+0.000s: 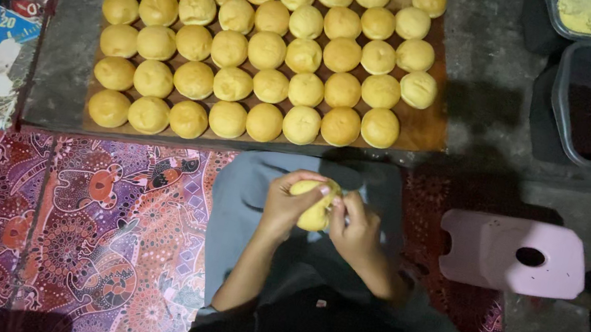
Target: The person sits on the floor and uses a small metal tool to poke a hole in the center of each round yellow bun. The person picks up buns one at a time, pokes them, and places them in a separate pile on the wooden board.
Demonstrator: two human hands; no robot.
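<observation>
Over a patterned mat (pixel 67 233) on a dim concrete floor (pixel 489 70), left hand (pixel 288 205) and right hand (pixel 355 233) close around a dough ball (pixel 314 209); beyond the fingertips, a wooden board (pixel 426 127) holds rows of balls.

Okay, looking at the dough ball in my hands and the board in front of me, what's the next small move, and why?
Probably finish rounding the dough ball, which the left hand and right hand cup together over the lap, then set it on the wooden board. The rows of finished balls fill most of it; bare wood shows only along the right edge, beside the last ball of each row.
</observation>
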